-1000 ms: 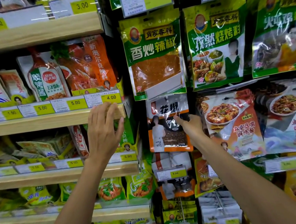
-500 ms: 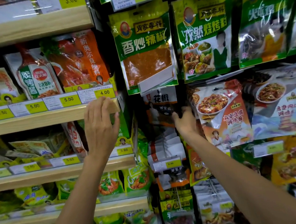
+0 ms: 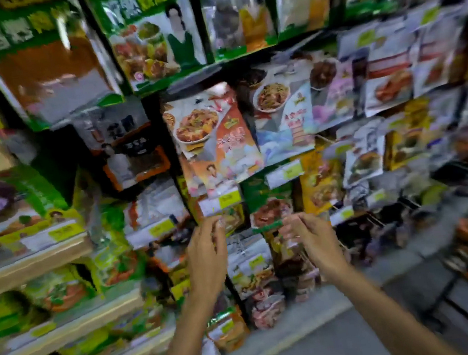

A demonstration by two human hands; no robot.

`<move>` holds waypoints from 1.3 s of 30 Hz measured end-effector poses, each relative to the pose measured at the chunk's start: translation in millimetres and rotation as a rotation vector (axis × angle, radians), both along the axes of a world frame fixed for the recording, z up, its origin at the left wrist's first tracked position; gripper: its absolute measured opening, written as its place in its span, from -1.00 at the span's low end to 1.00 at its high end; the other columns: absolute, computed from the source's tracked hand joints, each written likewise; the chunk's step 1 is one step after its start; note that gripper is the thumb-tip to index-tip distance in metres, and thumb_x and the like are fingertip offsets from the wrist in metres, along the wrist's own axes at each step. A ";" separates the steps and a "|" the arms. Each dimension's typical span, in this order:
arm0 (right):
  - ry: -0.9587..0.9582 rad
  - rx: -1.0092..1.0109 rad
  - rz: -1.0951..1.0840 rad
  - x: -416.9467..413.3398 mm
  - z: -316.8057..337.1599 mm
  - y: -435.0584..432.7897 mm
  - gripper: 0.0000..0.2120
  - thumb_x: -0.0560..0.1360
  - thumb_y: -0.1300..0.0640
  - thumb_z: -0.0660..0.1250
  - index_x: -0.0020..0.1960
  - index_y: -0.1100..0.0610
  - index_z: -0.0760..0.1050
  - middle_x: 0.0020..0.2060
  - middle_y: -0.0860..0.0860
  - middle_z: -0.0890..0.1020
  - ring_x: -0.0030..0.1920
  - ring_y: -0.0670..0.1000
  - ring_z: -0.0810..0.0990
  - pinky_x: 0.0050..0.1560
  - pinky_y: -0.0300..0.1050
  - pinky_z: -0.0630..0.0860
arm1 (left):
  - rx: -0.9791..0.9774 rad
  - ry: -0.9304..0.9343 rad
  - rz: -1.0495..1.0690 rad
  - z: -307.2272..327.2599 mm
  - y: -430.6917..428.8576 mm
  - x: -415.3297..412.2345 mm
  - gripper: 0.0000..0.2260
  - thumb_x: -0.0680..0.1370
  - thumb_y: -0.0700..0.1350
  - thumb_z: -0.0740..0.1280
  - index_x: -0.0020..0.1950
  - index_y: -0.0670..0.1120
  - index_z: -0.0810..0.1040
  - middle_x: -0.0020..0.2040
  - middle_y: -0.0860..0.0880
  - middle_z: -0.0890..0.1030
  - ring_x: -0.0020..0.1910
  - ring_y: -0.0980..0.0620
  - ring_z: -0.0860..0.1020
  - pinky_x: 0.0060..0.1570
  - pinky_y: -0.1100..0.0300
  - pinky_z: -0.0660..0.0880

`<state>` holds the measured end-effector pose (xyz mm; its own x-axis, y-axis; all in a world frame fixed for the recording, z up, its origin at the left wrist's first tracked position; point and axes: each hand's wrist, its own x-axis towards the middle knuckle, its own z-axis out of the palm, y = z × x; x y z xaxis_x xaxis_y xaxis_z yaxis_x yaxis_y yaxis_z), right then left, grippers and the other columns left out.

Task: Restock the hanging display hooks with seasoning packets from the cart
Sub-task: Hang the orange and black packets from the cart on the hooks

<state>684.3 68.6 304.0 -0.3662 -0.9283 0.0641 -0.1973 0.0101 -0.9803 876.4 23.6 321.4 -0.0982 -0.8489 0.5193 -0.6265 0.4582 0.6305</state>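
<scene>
Seemingly, both hands are held close before the hanging seasoning packets (image 3: pixel 215 138), probably so a low hook can be reached. The left hand (image 3: pixel 206 249) is loosely curled, with nothing seen in it. The right hand (image 3: pixel 305 233) is bent beside a green strip (image 3: pixel 266 227) (whether its fingers pinch it cannot be told). No cart is seen.

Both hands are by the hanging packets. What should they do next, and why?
Probably reach to the cart for a seasoning packet: the left hand looks empty, and the right hand seems to hold no whole packet, though blur hides its fingertips.
</scene>
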 end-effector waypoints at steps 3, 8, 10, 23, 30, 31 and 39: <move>0.017 0.090 -0.128 -68.5 -38.3 61.8 -0.76 0.60 0.25 0.23 -0.17 0.19 0.61 -0.22 0.27 0.66 -0.21 0.17 0.63 -0.18 -0.05 0.53 | 0.322 0.123 -0.101 -46.2 28.5 -72.3 -0.79 0.63 -0.20 0.19 0.00 -0.24 0.60 -0.35 -0.02 0.54 -0.42 0.10 0.42 -0.41 0.27 0.26; 0.067 0.328 -0.324 -182.5 -92.9 183.6 -0.78 0.58 0.19 0.27 -0.15 0.26 0.60 -0.28 0.09 0.68 -0.23 -0.07 0.63 -0.11 -0.07 0.50 | 0.692 0.131 -0.380 -113.5 98.9 -199.4 -0.81 0.61 -0.27 0.20 -0.11 -0.19 0.59 -0.23 -0.09 0.63 -0.33 0.16 0.53 -0.24 0.34 0.42; 0.058 0.401 -0.383 -212.9 -106.8 221.6 -0.78 0.59 0.17 0.26 -0.16 0.22 0.60 -0.26 0.08 0.69 -0.18 0.01 0.65 -0.11 -0.11 0.49 | 0.759 0.145 -0.420 -132.4 124.0 -239.6 -0.81 0.60 -0.28 0.21 -0.14 -0.21 0.58 -0.27 0.02 0.60 -0.25 0.12 0.55 -0.17 0.32 0.43; -0.154 0.434 -0.774 -346.8 -137.8 276.9 -0.80 0.59 0.12 0.25 -0.12 0.05 0.63 -0.27 -0.02 0.71 -0.22 -0.03 0.67 -0.05 0.02 0.61 | 0.793 -0.100 -0.701 -153.2 131.8 -435.5 -0.85 0.61 -0.14 0.22 -0.01 0.02 0.57 -0.19 0.17 0.62 -0.17 0.33 0.54 -0.24 0.55 0.37; -0.174 0.448 -0.991 -460.9 -149.7 235.1 -0.75 0.59 0.11 0.26 -0.23 0.04 0.61 -0.31 -0.04 0.69 -0.24 -0.03 0.66 -0.07 0.09 0.60 | 0.748 -0.211 -0.838 -166.8 70.7 -576.8 -0.85 0.61 -0.11 0.22 -0.02 0.08 0.57 -0.20 0.23 0.60 -0.22 0.38 0.53 -0.24 0.56 0.36; -0.179 0.446 -1.015 -477.3 -150.0 226.3 -0.73 0.58 0.12 0.26 -0.25 0.05 0.60 -0.33 -0.04 0.69 -0.24 -0.02 0.66 -0.08 0.07 0.59 | 0.698 -0.223 -0.856 -166.9 58.0 -597.1 -0.85 0.60 -0.13 0.23 0.02 0.01 0.59 -0.16 0.20 0.60 -0.18 0.35 0.53 -0.22 0.58 0.35; -0.285 0.473 -1.117 -609.8 -210.2 157.2 -0.82 0.59 0.15 0.27 -0.08 0.16 0.62 -0.30 -0.05 0.67 -0.30 -0.18 0.65 -0.31 -0.44 0.49 | 0.417 -0.411 -0.793 -200.3 -44.7 -756.1 -0.80 0.60 -0.19 0.22 0.17 -0.20 0.55 0.11 -0.15 0.57 0.11 -0.07 0.49 0.05 0.26 0.32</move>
<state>74.5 225.8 93.7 -0.9153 -0.0104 -0.4027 0.3654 0.3991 -0.8410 120.3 -21.1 121.1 -0.8242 -0.5662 -0.0092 -0.4404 0.6307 0.6390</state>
